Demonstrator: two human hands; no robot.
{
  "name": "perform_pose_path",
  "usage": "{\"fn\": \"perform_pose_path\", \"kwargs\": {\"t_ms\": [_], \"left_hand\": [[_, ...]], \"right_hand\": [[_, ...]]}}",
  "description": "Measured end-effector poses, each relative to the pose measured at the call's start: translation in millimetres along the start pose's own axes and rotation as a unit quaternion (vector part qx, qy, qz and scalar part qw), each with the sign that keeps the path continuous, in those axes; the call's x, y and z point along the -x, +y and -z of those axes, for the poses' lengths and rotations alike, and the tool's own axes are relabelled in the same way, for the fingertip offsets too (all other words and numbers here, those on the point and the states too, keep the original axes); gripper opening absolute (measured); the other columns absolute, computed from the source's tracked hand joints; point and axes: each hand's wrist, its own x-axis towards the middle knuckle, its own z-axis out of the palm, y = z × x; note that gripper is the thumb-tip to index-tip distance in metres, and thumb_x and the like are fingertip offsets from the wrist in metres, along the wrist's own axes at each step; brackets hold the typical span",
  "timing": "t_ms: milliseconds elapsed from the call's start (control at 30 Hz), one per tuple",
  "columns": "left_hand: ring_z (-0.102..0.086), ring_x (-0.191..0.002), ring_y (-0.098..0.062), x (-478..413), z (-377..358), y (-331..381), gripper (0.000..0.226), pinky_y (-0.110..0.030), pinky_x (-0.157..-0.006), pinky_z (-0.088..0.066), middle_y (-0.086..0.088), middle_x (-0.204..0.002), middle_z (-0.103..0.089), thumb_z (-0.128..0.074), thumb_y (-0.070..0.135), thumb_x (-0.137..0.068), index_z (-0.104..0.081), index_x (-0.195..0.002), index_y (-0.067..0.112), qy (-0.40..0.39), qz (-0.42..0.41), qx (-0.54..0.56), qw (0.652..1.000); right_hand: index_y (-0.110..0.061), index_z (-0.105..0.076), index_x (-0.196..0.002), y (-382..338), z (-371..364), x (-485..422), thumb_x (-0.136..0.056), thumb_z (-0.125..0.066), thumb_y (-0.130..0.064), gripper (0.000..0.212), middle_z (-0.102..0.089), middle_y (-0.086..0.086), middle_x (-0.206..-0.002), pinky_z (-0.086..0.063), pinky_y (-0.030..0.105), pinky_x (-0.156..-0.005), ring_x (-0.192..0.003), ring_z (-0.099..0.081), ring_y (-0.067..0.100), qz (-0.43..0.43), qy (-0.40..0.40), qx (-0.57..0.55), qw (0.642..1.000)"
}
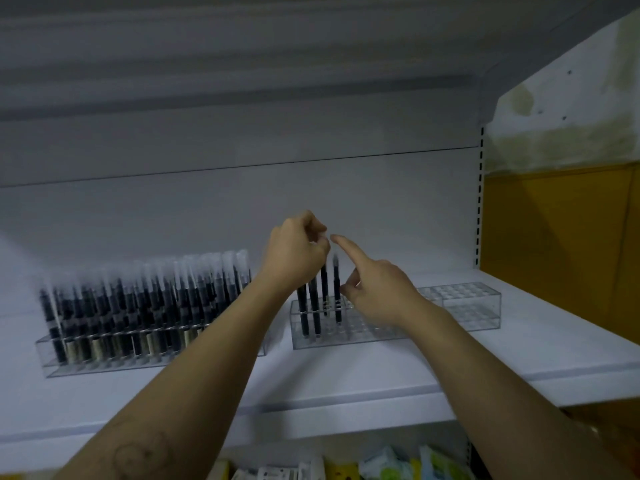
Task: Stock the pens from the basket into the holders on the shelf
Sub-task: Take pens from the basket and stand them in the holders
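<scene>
While my left hand [298,251] pinches slim black pens [313,303], my right hand [377,289] points, holding nothing.
They stand in a clear acrylic holder [346,338]; any lettering is too blurred to read.

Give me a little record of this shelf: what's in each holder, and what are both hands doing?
left holder: packed with dark pens
middle holder: four pens standing at its left end
right holder: no pens
left hand: fingers curled over three pen tops; grasp unclear
right hand: forefinger stretched out by the fourth pen, holding nothing
shelf: white, bears all three holders
</scene>
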Motion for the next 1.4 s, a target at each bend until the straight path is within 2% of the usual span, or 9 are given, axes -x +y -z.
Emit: {"fn": "perform_pose_path", "kwargs": {"t_ms": [200, 333, 467, 600, 667, 800, 1000, 1233, 1400], "left_hand": [[-0.058, -0.059, -0.007, -3, 0, 6, 0.007, -0.007, -0.044, -0.043, 0.002, -0.078, -0.063, -0.06, 0.01, -0.09, -0.06, -0.093, 0.015, -0.017, 0.042, 0.042, 0.998], [-0.057, -0.061, -0.008, 5, -3, 3, 0.006, -0.008, -0.043, -0.042, 0.0, -0.083, -0.064, -0.058, 0.01, -0.09, -0.058, -0.094, 0.014, -0.036, 0.037, -0.014, 0.999], [-0.056, -0.093, -0.015, 9, -5, 0, 0.012, -0.019, -0.075, -0.039, -0.003, -0.11, -0.06, -0.061, 0.013, -0.089, -0.062, -0.102, 0.013, -0.02, 0.008, -0.073, 0.997], [-0.05, -0.097, -0.011, 13, 2, 0, 0.023, -0.018, -0.082, -0.034, -0.004, -0.126, -0.055, -0.06, 0.016, -0.09, -0.062, -0.113, 0.016, -0.026, 0.001, -0.098, 0.995], [-0.05, -0.114, -0.017, 17, 8, 0, 0.032, -0.017, -0.088, -0.031, -0.005, -0.131, -0.054, -0.059, 0.017, -0.091, -0.058, -0.123, 0.016, -0.026, -0.016, -0.114, 0.993], [-0.047, -0.124, -0.019, 30, 20, 4, 0.042, -0.028, -0.1, -0.037, -0.002, -0.134, -0.054, -0.06, 0.022, -0.09, -0.053, -0.132, 0.019, -0.013, -0.047, -0.136, 0.989], [-0.045, -0.125, -0.017, 63, 34, 10, 0.044, -0.029, -0.103, -0.036, 0.001, -0.136, -0.053, -0.061, 0.027, -0.091, -0.052, -0.133, 0.019, 0.008, -0.095, -0.14, 0.986], [-0.046, -0.126, -0.017, 124, 51, 2, 0.05, -0.031, -0.106, -0.035, 0.003, -0.138, -0.05, -0.061, 0.031, -0.09, -0.047, -0.137, 0.02, 0.002, -0.122, -0.156, 0.98], [-0.052, -0.118, -0.017, 182, 57, -13, 0.045, -0.028, -0.096, -0.042, 0.001, -0.13, -0.057, -0.06, 0.036, -0.09, -0.052, -0.132, 0.02, -0.018, -0.117, -0.16, 0.98]], "right_hand": [[-0.052, 0.002, -0.145, -2, -1, 1, -0.091, -0.056, -0.021, 0.086, -0.07, -0.002, -0.092, -0.055, 0.039, -0.077, -0.081, -0.064, 0.022, -0.007, 0.0, 0.022, 1.0], [-0.054, 0.001, -0.145, -2, -1, 3, -0.09, -0.056, -0.02, 0.086, -0.069, -0.003, -0.092, -0.054, 0.038, -0.078, -0.081, -0.063, 0.02, -0.012, -0.001, 0.014, 1.0], [-0.054, 0.002, -0.145, -2, -2, 4, -0.091, -0.056, -0.019, 0.086, -0.069, -0.004, -0.092, -0.055, 0.037, -0.077, -0.082, -0.064, 0.019, -0.016, -0.003, 0.009, 1.0], [-0.053, 0.006, -0.146, -1, 1, 4, -0.092, -0.06, -0.022, 0.09, -0.063, -0.004, -0.109, -0.052, 0.033, -0.082, -0.09, -0.063, 0.016, -0.026, -0.008, -0.024, 0.999], [-0.049, 0.006, -0.148, 0, 4, 5, -0.091, -0.063, -0.025, 0.092, -0.056, -0.003, -0.121, -0.051, 0.034, -0.088, -0.098, -0.06, 0.015, -0.042, 0.006, -0.061, 0.997], [-0.039, -0.008, -0.151, -4, 11, 9, -0.089, -0.065, -0.027, 0.085, -0.049, -0.003, -0.133, -0.045, 0.032, -0.096, -0.114, -0.051, 0.012, -0.027, 0.049, -0.059, 0.997], [-0.031, -0.035, -0.144, -31, 24, 27, -0.089, -0.065, -0.032, 0.063, -0.047, -0.007, -0.132, -0.042, 0.028, -0.098, -0.118, -0.049, 0.011, 0.018, 0.092, -0.013, 0.996], [-0.03, -0.036, -0.144, -66, 23, 73, -0.089, -0.066, -0.034, 0.063, -0.042, -0.008, -0.137, -0.038, 0.026, -0.101, -0.124, -0.045, 0.011, 0.029, 0.086, 0.015, 0.996], [-0.026, -0.036, -0.146, -77, 0, 122, -0.088, -0.065, -0.04, 0.066, -0.041, -0.008, -0.139, -0.035, 0.023, -0.099, -0.124, -0.043, 0.011, 0.032, 0.048, 0.055, 0.997]]}}
